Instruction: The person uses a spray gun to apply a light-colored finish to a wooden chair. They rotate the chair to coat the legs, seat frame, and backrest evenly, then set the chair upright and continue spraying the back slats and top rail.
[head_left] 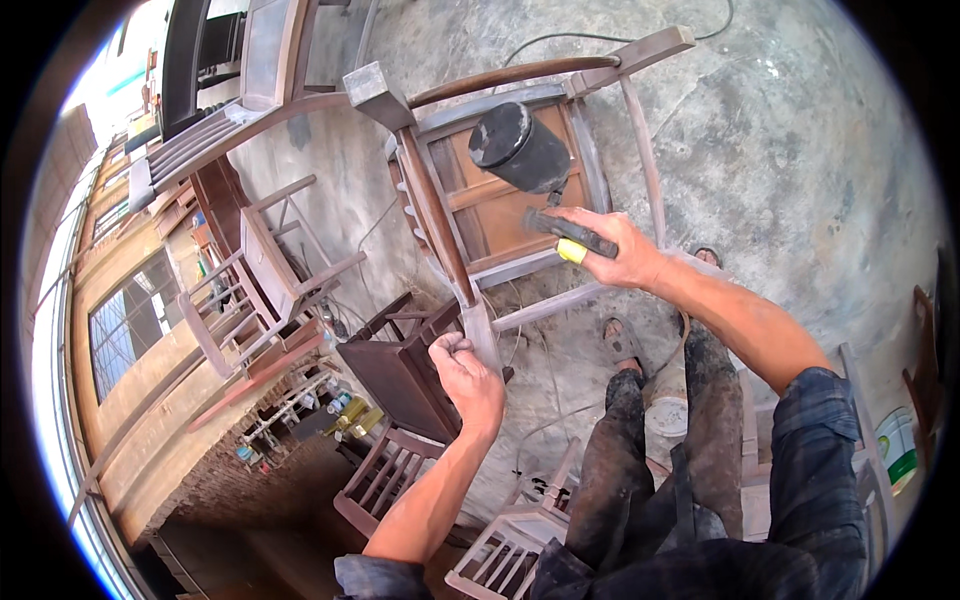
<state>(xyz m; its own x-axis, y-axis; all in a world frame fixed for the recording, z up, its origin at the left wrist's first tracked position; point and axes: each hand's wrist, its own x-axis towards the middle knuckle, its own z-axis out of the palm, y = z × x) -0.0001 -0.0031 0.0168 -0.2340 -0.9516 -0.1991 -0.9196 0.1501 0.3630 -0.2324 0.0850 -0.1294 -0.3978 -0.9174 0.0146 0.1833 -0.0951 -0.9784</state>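
Note:
My right hand (pixel 625 250) is wrapped round a spray gun (pixel 590 238) with a yellow part by the fingers. The gun's dark, paint-crusted cup (pixel 515 148) sits beyond the hand, over the underside of a wooden chair. This chair (pixel 592 150) is tilted, its seat bottom (pixel 485 185) facing me. Some of its members are glossy brown, others dull greyish. Closed fingers of my left hand (pixel 468 382) grip the near greyish end of a chair leg (pixel 480 330). The inner fingers of both hands are partly hidden.
More wooden chairs stand at left (pixel 270 255) and below, including a dark brown chair (pixel 395 375) beside my left hand. A slatted chair (pixel 505 555) is near my legs. A hose (pixel 570 37) crosses the concrete floor. A white bucket (pixel 668 412) stands between my legs.

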